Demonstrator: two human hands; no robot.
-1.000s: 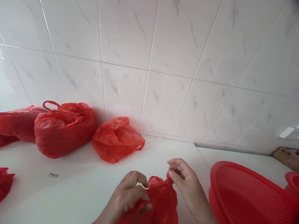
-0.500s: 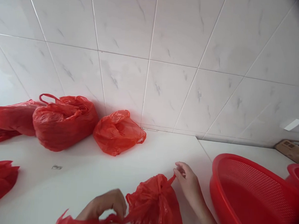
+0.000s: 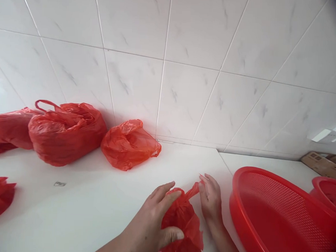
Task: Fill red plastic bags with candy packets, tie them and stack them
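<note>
At the lower middle a knotted red plastic bag stands on the white tabletop, its top gathered and tied. My left hand reaches across the bag's left side, fingers and thumb spread apart, and part of the bag is hidden behind it. On the bag's right, my right hand has the end of a twisted handle strip between its thumb and fingers. The strip slants up from the knot to that hand.
A large red plastic basket stands close to my right forearm, with another red basket behind it. Along the tiled wall lie a small red bag and a full red bag. A cardboard box sits far right.
My left hand has let go of the long bag strip, moved right and spread over the bag. My right hand stays at the other strip. The view has shifted slightly.
</note>
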